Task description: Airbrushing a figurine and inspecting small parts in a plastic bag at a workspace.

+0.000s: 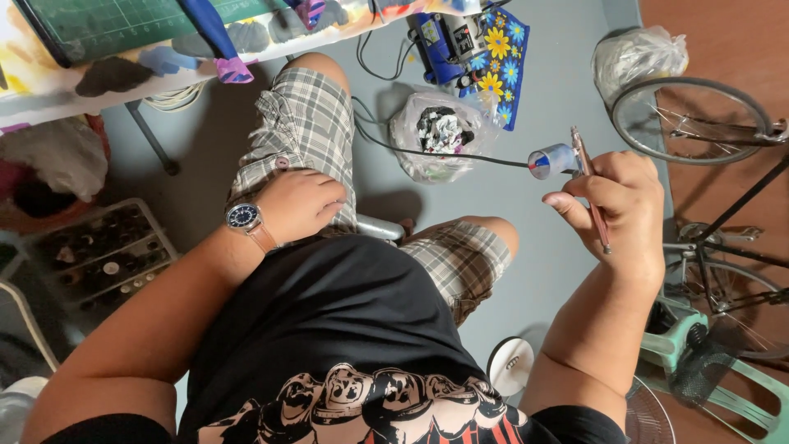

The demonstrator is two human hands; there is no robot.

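Head view, looking down at a seated person. Right hand pinches a slim airbrush between thumb and fingers, its small blue cup forward and a black hose trailing left. It looks light, rigid and delicate, best gripped mid-barrel. Left hand rests loosely curled on the thigh, well apart.

Soft, even indoor light filled the view, fairly bright, with no glare. A faint shadow lay on the grey painted floor at about twelve o'clock of the knees. Focus held sharp centrally; edges bowed outward from wide-angle distortion, and corners darkened slightly.
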